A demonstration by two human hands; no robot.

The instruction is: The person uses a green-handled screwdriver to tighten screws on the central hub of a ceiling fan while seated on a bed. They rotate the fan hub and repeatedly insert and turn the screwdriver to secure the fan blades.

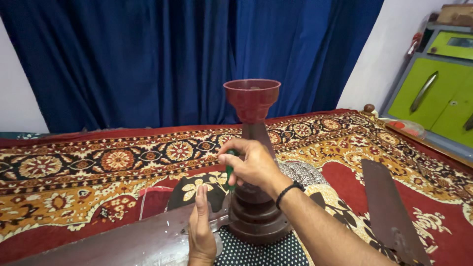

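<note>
Fingers of my right hand (251,165) are closed around the green handle of a screwdriver (229,173), held nearly upright so its tip, hidden behind my hand, points down toward where the fan blade (133,241) meets the brown fan motor (253,212). My left hand (201,231) lies flat and open on that blade, at about seven o'clock from the motor, pressing it so it stays put while I work the tool. The motor stands on its wide end with its downrod and cup-shaped canopy (252,98) rising toward twelve o'clock, which keeps the blade joint facing me. A second, loose blade (389,212) lies at three o'clock on the patterned bedspread (79,182), well apart. Blue curtains (162,59) hang behind, and a green cabinet (438,93) sits at two o'clock.
</note>
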